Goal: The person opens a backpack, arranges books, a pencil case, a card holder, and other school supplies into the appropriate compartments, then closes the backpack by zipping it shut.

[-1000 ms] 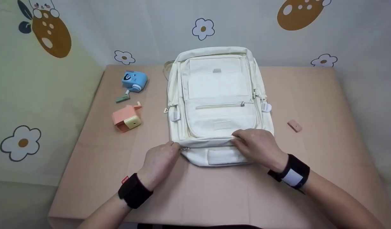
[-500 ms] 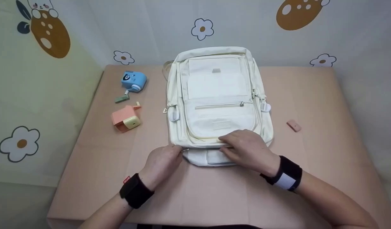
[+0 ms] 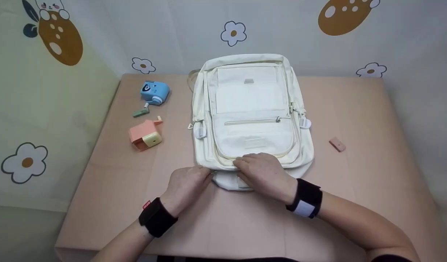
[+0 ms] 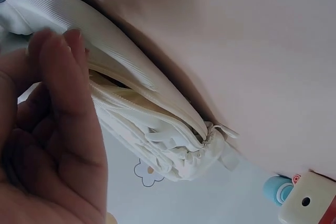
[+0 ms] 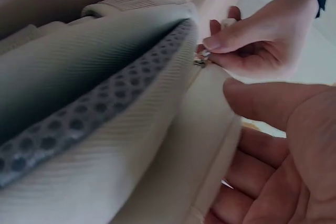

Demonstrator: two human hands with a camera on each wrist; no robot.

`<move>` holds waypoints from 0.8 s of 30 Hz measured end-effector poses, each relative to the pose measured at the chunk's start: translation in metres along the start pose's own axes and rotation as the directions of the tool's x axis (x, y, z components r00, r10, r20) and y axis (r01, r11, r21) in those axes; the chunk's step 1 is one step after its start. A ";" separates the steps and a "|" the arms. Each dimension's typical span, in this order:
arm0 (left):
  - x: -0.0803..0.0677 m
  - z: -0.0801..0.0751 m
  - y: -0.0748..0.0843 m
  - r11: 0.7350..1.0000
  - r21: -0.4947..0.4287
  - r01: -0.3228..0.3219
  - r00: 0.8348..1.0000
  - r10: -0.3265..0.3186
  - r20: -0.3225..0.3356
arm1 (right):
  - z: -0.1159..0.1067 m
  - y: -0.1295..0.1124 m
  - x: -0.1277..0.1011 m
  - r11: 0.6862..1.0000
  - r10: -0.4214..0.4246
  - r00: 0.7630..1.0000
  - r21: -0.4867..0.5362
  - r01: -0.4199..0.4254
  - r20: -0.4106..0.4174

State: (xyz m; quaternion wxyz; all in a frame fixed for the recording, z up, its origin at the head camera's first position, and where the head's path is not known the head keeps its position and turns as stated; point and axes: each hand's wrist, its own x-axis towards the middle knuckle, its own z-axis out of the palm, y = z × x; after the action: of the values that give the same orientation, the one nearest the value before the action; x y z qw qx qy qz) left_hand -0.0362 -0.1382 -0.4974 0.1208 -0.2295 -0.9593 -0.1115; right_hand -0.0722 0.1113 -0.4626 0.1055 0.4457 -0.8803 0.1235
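A cream backpack (image 3: 249,98) lies front side up on the table, its bottom toward me. My left hand (image 3: 187,185) is at its lower left corner. In the right wrist view, that hand's thumb and finger pinch a small metal zipper pull (image 5: 199,62) at the bag's edge. My right hand (image 3: 265,176) grips the bottom edge near the middle, thumb on one side of the fabric and fingers on the other. Along the bag's side in the left wrist view, the zipper (image 4: 149,106) gapes. A dotted mesh lining (image 5: 79,121) shows in another opening in the right wrist view.
On the left of the table (image 3: 354,203) lie a blue box-shaped gadget (image 3: 156,91) with a green-and-white crank (image 3: 140,111) and a peach-and-yellow one (image 3: 145,134), also with a crank. A small pink block (image 3: 337,144) lies right of the bag. Patterned curtains (image 3: 281,29) stand behind.
My right hand has slid left along the bag's bottom edge, from the right part to near the middle. My left hand has edged slightly right with the zipper pull.
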 end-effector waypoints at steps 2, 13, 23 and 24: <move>-0.001 -0.001 0.000 1.000 0.018 0.007 1.000 -0.007 0.009 | 0.003 0.000 0.001 1.000 -0.008 1.000 -0.029 0.008 -0.017; -0.007 -0.011 -0.014 0.996 -0.016 0.090 0.993 -0.089 0.079 | 0.004 0.006 -0.006 1.000 -0.013 0.999 -0.014 0.013 -0.034; -0.011 -0.015 -0.039 0.987 -0.083 0.135 0.991 -0.134 0.011 | 0.005 0.008 -0.006 1.000 -0.025 0.998 0.008 0.026 -0.053; -0.011 -0.015 -0.040 0.987 -0.087 0.138 0.990 -0.138 0.008 | 0.005 0.007 -0.006 1.000 -0.027 0.998 0.010 0.027 -0.053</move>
State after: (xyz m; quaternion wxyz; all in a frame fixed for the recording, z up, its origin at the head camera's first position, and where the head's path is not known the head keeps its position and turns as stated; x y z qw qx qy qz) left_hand -0.0432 -0.1818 -0.4922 0.1015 -0.1676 -0.9672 -0.1614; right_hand -0.0750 0.1189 -0.4699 0.1280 0.4547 -0.8705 0.1383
